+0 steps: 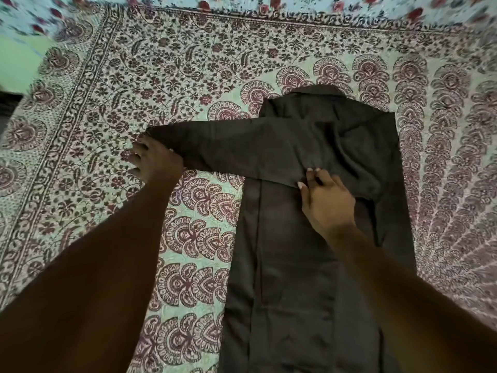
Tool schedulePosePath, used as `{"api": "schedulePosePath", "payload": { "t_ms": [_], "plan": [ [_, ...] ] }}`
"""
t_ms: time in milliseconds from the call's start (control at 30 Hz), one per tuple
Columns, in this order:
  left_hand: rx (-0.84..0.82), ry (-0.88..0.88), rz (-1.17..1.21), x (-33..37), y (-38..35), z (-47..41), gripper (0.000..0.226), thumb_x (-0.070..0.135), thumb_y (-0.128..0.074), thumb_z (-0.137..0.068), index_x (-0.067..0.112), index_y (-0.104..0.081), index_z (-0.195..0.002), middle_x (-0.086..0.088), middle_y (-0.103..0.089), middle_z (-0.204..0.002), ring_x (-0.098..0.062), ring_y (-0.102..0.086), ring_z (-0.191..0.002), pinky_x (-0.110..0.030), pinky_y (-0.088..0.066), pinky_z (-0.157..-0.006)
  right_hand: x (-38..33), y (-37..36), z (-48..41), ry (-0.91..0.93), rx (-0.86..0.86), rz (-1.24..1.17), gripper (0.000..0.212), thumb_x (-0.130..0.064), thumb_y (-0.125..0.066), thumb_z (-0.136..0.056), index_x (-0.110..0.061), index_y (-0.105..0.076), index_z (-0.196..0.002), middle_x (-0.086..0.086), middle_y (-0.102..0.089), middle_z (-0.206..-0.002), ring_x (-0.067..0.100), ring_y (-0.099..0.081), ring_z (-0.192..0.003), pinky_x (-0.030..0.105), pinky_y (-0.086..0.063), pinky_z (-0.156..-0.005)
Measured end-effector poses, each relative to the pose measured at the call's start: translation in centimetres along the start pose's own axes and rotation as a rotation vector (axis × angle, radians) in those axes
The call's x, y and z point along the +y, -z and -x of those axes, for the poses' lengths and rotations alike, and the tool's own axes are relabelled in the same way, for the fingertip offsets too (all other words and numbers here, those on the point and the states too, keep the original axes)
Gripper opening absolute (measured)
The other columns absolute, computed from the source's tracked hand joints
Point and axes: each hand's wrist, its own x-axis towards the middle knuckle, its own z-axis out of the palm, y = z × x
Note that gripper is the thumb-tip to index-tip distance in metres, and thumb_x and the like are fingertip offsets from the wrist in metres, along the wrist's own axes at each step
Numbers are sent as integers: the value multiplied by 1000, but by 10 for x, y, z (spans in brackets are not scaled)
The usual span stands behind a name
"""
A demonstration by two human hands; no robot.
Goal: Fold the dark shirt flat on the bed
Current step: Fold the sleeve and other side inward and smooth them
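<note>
the dark shirt [295,251] lies flat on the patterned bedspread [188,63], collar far, one sleeve [228,146] stretched out to the left. the right hand [326,200] pinches the shirt at the sleeve's near edge; the left hand [154,162] rests at the cuff, and its grip cannot be told

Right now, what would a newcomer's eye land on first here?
A long dark shirt lies flat down the middle of a bed cover busy with maroon floral print. One sleeve stretches out to the left. The left hand rests at its cuff, while the right hand pinches its lower edge over the shirt's chest.
</note>
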Motion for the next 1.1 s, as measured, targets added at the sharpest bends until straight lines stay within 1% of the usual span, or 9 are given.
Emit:
{"api": "schedulePosePath", "payload": {
  "t_ms": [167, 300, 467, 633, 800, 900, 967, 1067, 1100],
  "plan": [
    [-13, 48, 128, -8, -2, -14, 84, 28, -73, -90, -7, -31, -154, -32, -41, -155, -47, -40, -145, -58, -39, -117, -6, 2, -1, -67, -32, -48, 51, -37, -44, -109, -6, -54, -148, 12, -58, -143, 36, -56, -126, 44, -53, -95],
    [-47, -8, 440, -1, 7, 15, 51, 19, -83, -83, -2, -67, -126, -22, -73, -119, -38, -70, -112, -42, -59, -94, -10, 16, 1, -93, -113, -46, 54, -39, -35, -111, -11, -43, -156, 7, -48, -152, 33, -49, -134, 41, -48, -102],
    [-249, -397, 671, 34, 14, 131, 31, 16, -88, -80, 12, -70, -105, 9, -69, -86, -1, -63, -76, -23, -51, -71, 2, 37, -6, -36, -261, -43, 50, -38, -36, -110, -14, -46, -153, 5, -47, -153, 35, -56, -127, 41, -50, -91],
    [-388, -594, 674, 43, -9, 257, 34, 14, -88, -78, 21, -70, -106, 19, -68, -91, 5, -63, -85, -17, -52, -79, 39, 65, 3, -339, -240, -635, 35, -14, -54, -105, 5, -56, -134, 29, -57, -136, 44, -54, -128, 39, -43, -99],
    [-540, -709, 597, 23, -32, 353, 43, 14, -87, -82, 17, -70, -120, 25, -65, -107, 23, -55, -97, 4, -40, -86, 86, 75, 53, -521, -215, -1111, 58, -40, -53, -105, 3, -52, -143, 22, -57, -139, 34, -53, -133, 47, -38, -117],
    [-618, -753, 457, 5, -42, 392, 48, 20, -83, -86, 30, -65, -129, 9, -72, -121, 5, -60, -107, -14, -52, -93, 107, 84, 97, -577, -208, -1304, 100, -85, -59, -81, 1, -64, -133, 18, -70, -128, 32, -67, -119, 50, -50, -110],
    [-679, -793, 367, -10, -45, 413, 50, 27, -77, -88, 40, -57, -132, 10, -71, -126, -8, -66, -115, -33, -56, -97, 119, 87, 125, -579, -214, -1353, 79, -68, -74, -82, 1, -72, -119, 17, -76, -117, 31, -73, -112, 44, -57, -103],
    [-719, -834, 71, -37, -45, 441, 68, 40, -64, -89, 51, -30, -147, 11, -63, -141, -15, -58, -128, -34, -50, -107, 138, 74, 160, -623, -156, -1228, 19, -11, -89, -79, -2, -72, -75, 14, -76, -82, 30, -74, -88, 46, -59, -96],
    [-707, -840, -25, -44, -43, 448, 68, 44, -59, -90, 53, -25, -149, 10, -61, -141, -17, -58, -128, -34, -48, -105, 144, 67, 173, -629, -159, -1195, 23, -2, -87, -78, -11, -69, -68, 8, -72, -74, 28, -71, -83, 47, -58, -95]
  ]
}}
